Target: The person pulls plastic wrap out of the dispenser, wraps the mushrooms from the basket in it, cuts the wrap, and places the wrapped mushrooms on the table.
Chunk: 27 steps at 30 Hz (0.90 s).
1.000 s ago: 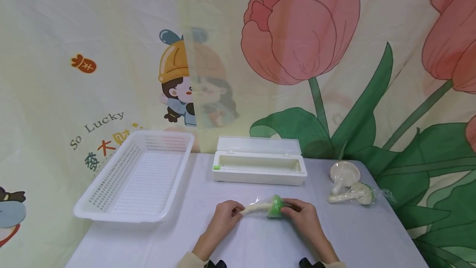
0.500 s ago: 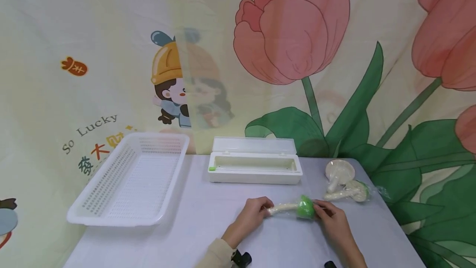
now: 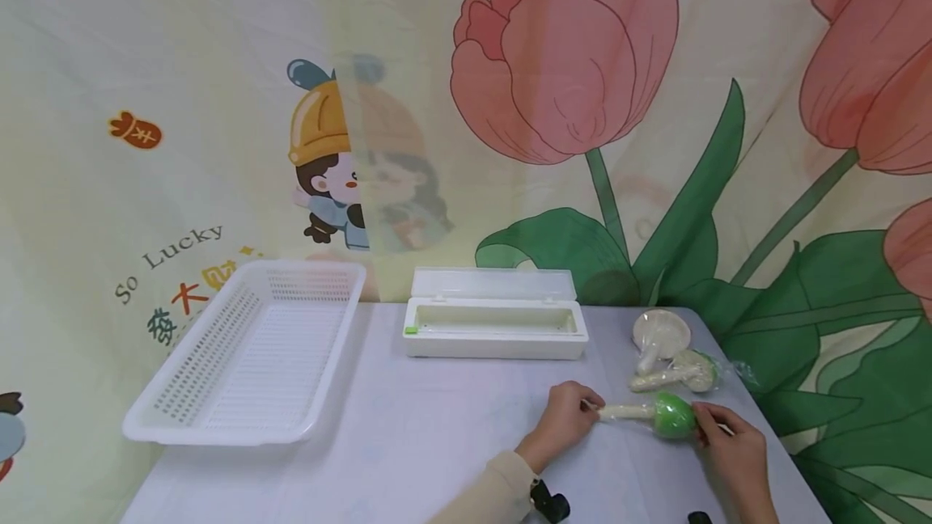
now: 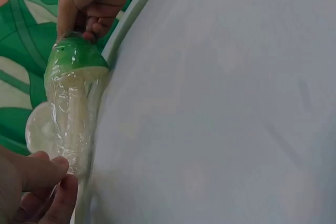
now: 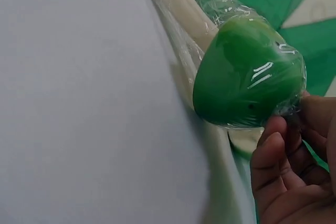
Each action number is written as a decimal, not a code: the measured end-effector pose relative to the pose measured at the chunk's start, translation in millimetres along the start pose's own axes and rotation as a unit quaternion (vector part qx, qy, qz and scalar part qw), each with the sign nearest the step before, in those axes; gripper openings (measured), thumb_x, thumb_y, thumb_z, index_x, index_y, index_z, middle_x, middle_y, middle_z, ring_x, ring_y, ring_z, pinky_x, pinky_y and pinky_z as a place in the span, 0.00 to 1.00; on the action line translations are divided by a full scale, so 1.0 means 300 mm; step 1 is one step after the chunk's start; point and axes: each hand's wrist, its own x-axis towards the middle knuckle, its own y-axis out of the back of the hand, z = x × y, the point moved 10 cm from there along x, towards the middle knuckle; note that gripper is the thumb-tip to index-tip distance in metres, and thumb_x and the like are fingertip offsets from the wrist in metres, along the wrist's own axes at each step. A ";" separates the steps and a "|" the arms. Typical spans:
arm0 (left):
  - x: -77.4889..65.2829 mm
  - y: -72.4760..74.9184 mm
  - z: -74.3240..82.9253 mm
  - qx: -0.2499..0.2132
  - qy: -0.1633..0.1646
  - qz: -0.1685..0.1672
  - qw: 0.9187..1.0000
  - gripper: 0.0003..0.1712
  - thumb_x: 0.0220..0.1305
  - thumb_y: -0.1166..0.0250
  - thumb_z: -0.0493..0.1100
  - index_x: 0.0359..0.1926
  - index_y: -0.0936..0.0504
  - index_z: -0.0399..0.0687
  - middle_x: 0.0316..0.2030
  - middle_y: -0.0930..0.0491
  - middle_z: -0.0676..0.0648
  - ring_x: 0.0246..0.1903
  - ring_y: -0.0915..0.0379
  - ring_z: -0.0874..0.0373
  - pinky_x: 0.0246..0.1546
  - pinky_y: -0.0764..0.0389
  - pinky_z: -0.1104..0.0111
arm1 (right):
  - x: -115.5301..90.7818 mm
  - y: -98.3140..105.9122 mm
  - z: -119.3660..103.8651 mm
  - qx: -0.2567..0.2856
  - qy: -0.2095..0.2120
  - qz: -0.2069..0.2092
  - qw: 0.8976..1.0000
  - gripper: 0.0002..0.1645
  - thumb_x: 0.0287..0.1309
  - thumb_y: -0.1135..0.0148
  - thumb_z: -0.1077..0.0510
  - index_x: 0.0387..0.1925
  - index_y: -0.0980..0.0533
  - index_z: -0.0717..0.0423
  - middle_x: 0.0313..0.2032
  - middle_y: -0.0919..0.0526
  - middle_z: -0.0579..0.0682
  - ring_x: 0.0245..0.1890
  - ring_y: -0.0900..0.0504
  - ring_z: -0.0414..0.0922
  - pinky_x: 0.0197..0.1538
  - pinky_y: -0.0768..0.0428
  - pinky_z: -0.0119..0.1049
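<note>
A mushroom-shaped thing (image 3: pixel 673 416) with a rounded green head and a cream handle lies sideways between my hands, wrapped in clear plastic. My left hand (image 3: pixel 562 424) pinches the handle's end between thumb and fingers. At the opposite end, my right hand (image 3: pixel 735 450) pinches the gathered plastic behind the green head. The right wrist view shows the shiny green head (image 5: pixel 247 74) close up, with my right thumb and fingers on the crumpled film. In the left wrist view the cream handle (image 4: pixel 73 116) runs down to my left fingertips.
Two more wrapped things with cream handles lie just beyond: one with a round pale head (image 3: pixel 661 333), one with a greenish edge (image 3: pixel 697 372). A long white box (image 3: pixel 495 346) with its lid raised stands at the back. A white perforated basket (image 3: pixel 313 420) sits at left.
Both hands have moved right across the table with the wrapped green-headed thing, to just in front of the other two wrapped things. The head view has shifted slightly right.
</note>
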 end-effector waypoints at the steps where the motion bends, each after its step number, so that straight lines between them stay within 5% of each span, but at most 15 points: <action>1: 0.006 -0.014 0.009 -0.003 -0.002 0.001 1.000 0.09 0.60 0.28 0.29 0.38 0.08 0.45 0.32 0.12 0.54 0.29 0.27 0.77 0.31 0.26 0.82 | 0.008 0.019 0.008 0.005 -0.003 0.008 1.000 0.21 0.71 0.37 0.51 0.49 0.17 0.67 0.22 0.18 0.36 0.22 0.20 0.35 0.25 0.20 0.31; 8: 0.027 -0.090 0.058 -0.059 -0.006 -0.009 0.998 0.10 0.60 0.31 0.28 0.40 0.09 0.42 0.33 0.11 0.52 0.29 0.27 0.77 0.32 0.25 0.83 | 0.053 0.114 0.035 0.039 -0.001 0.057 0.998 0.16 0.69 0.36 0.50 0.43 0.17 0.60 0.19 0.22 0.28 0.19 0.22 0.32 0.23 0.22 0.27; 14: 0.035 -0.144 0.080 -0.093 -0.015 -0.007 0.996 0.13 0.59 0.33 0.27 0.40 0.09 0.43 0.35 0.10 0.49 0.33 0.23 0.75 0.35 0.24 0.84 | 0.078 0.145 0.053 0.050 -0.018 0.085 0.995 0.18 0.70 0.38 0.51 0.52 0.18 0.60 0.23 0.26 0.18 0.21 0.24 0.25 0.24 0.23 0.23; 19: 0.026 -0.159 0.091 -0.106 -0.024 -0.007 0.994 0.12 0.61 0.32 0.31 0.43 0.09 0.46 0.40 0.09 0.51 0.42 0.17 0.70 0.41 0.24 0.85 | 0.078 0.160 0.039 0.039 -0.007 0.102 0.994 0.23 0.71 0.39 0.53 0.59 0.21 0.65 0.27 0.22 0.22 0.21 0.26 0.20 0.25 0.25 0.20; 23: 0.005 -0.126 0.098 -0.104 -0.037 -0.010 0.994 0.13 0.63 0.32 0.34 0.48 0.11 0.47 0.46 0.10 0.51 0.48 0.18 0.68 0.46 0.22 0.81 | 0.073 0.168 0.005 -0.015 0.026 0.117 0.993 0.23 0.71 0.42 0.55 0.59 0.21 0.66 0.36 0.15 0.38 0.25 0.30 0.16 0.26 0.29 0.14; 27: -0.026 -0.045 0.083 -0.072 -0.042 -0.013 0.996 0.15 0.67 0.33 0.38 0.53 0.13 0.50 0.53 0.14 0.53 0.55 0.20 0.64 0.50 0.20 0.75 | 0.046 0.173 -0.069 -0.096 0.104 0.145 0.979 0.19 0.69 0.44 0.60 0.55 0.19 0.67 0.51 0.17 0.66 0.37 0.18 0.41 0.31 0.38 0.14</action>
